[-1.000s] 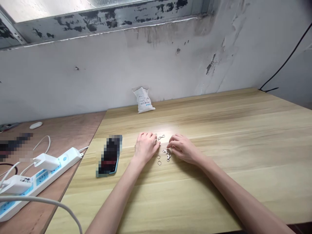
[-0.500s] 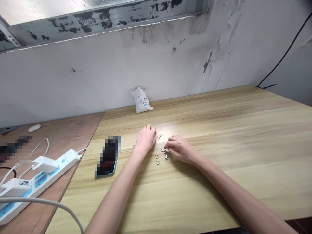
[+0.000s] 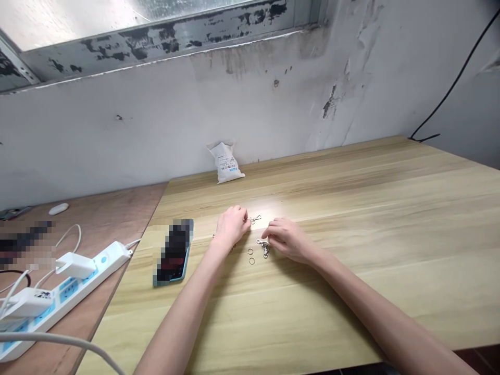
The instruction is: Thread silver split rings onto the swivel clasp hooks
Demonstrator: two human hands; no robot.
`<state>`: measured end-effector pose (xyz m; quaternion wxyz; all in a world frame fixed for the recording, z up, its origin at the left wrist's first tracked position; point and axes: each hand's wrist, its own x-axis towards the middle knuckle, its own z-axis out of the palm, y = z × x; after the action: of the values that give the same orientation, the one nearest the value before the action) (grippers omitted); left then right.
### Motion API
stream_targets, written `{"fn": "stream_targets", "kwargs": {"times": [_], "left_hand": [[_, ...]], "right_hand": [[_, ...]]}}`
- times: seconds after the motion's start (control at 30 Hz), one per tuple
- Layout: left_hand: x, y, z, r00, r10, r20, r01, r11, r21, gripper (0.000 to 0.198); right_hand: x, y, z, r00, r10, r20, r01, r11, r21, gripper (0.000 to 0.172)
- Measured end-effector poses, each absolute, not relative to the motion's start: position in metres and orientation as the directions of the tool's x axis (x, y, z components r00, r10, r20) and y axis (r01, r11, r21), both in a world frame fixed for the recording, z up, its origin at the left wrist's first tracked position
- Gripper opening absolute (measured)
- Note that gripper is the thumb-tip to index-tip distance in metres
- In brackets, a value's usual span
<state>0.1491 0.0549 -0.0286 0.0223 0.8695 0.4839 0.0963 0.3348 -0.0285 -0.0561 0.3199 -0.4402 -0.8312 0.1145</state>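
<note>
Several small metal pieces lie on the light wooden table (image 3: 351, 208). My left hand (image 3: 233, 226) rests over the table with its fingers curled down beside a silver clasp with a ring (image 3: 255, 219); what its fingertips hold, if anything, is hidden. To the right, my right hand (image 3: 284, 238) has bent fingers at a small pile of silver clasps (image 3: 264, 247), and its fingertips touch or nearly touch the pile. Two loose rings, one (image 3: 250, 251) above the other (image 3: 252, 261), lie left of the pile. Another small metal piece shows partly at the left hand's wrist.
A phone (image 3: 174, 255) lies left of my left forearm. A white packet (image 3: 227, 162) leans at the wall. On the brown table at left are a power strip (image 3: 84, 284) with plugs, cables and a white oval object (image 3: 58, 209).
My left hand has shifted slightly down and its fingers have curled in more, near the clasp. My right hand has barely moved. The camera view has tilted slightly.
</note>
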Motion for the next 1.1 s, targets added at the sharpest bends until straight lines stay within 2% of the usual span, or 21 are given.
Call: {"fn": "stream_targets", "kwargs": {"times": [0.17, 0.27, 0.3, 0.37, 0.4, 0.47, 0.6, 0.8, 1.1], "left_hand": [[0.141, 0.049, -0.022, 0.512, 0.849, 0.129, 0.797, -0.526, 0.298, 0.011], [0.132, 0.035, -0.013, 0.536, 0.832, 0.144, 0.736, -0.544, 0.404, 0.014], [0.128, 0.029, -0.009, 0.543, 0.825, 0.158, 0.700, -0.549, 0.457, 0.017], [0.122, 0.017, -0.003, 0.534, 0.822, 0.199, 0.508, -0.500, 0.702, 0.020], [0.119, 0.011, -0.001, 0.524, 0.826, 0.207, 0.431, -0.467, 0.772, 0.020], [0.116, 0.001, -0.001, 0.526, 0.820, 0.224, 0.331, -0.441, 0.834, 0.018], [0.115, -0.007, -0.007, 0.549, 0.792, 0.266, 0.222, -0.446, 0.867, 0.014], [0.114, -0.007, -0.012, 0.559, 0.765, 0.320, 0.185, -0.491, 0.851, 0.014], [0.112, -0.007, -0.009, 0.563, 0.715, 0.415, 0.204, -0.606, 0.769, 0.016]], "right_hand": [[0.335, -0.029, -0.055, -0.391, 0.813, 0.431, 0.665, 0.573, -0.479, 0.022], [0.333, -0.031, -0.052, -0.350, 0.823, 0.448, 0.644, 0.558, -0.524, 0.021], [0.331, -0.033, -0.050, -0.327, 0.832, 0.448, 0.614, 0.548, -0.568, 0.021], [0.327, -0.036, -0.045, -0.277, 0.860, 0.429, 0.512, 0.510, -0.691, 0.019], [0.324, -0.038, -0.042, -0.253, 0.877, 0.409, 0.447, 0.481, -0.755, 0.017], [0.318, -0.043, -0.036, -0.219, 0.898, 0.382, 0.337, 0.437, -0.834, 0.013], [0.311, -0.048, -0.028, -0.268, 0.908, 0.322, 0.188, 0.377, -0.907, 0.020], [0.312, -0.049, -0.027, -0.399, 0.890, 0.221, -0.053, 0.218, -0.975, 0.025], [0.310, -0.049, -0.030, -0.463, 0.877, 0.130, -0.263, 0.004, -0.965, 0.035]]}}
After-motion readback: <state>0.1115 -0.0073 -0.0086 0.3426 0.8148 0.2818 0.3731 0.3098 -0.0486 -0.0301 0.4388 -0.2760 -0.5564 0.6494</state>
